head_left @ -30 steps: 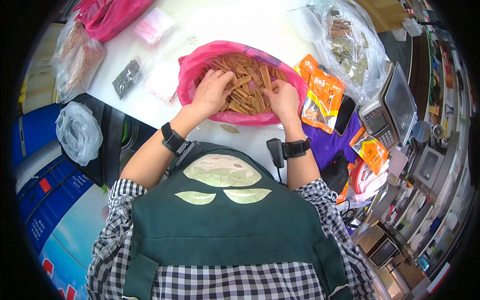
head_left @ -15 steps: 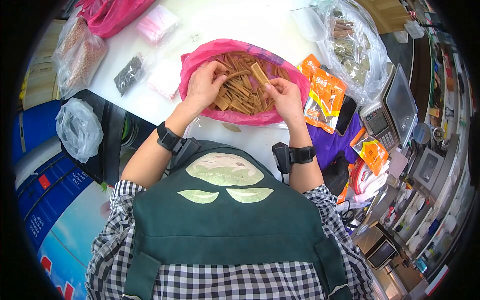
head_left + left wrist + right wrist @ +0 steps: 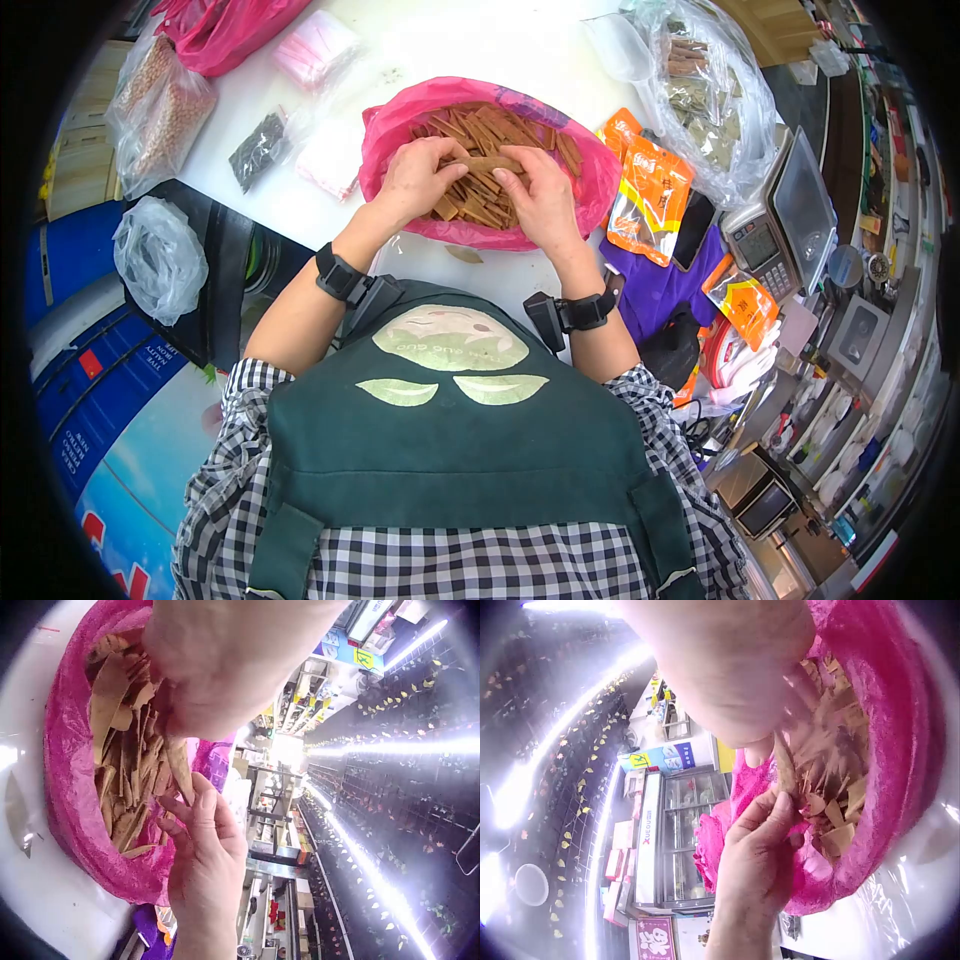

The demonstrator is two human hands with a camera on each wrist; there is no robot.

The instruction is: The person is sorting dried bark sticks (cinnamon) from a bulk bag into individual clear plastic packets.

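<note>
A pink plastic bag (image 3: 385,112), rolled open at the rim, holds a heap of brown bark strips (image 3: 478,207) that look like cinnamon bark. Over the heap, one curved bark strip (image 3: 487,163) spans the space between both hands. My left hand (image 3: 412,182) pinches its left end between thumb and fingers. At the other end my right hand (image 3: 546,196) grips it, thumb toward me. The left wrist view shows the same bark strip (image 3: 180,768) slanting into the right hand's fingertips. In the right wrist view, the left hand (image 3: 759,851) pinches the strip from below.
Orange packets (image 3: 648,200), a phone (image 3: 692,230) and a scale (image 3: 765,250) lie to the right. Behind them sits a clear bag (image 3: 705,110) of bark and leaves, beside a scoop (image 3: 617,50). On the left are a dark packet (image 3: 258,152) and a bag of peanut-like kernels (image 3: 160,120).
My right hand has come up out of the heap with a flat bark piece, then moved left toward the left hand. The left hand has lifted slightly, and both now hold one strip.
</note>
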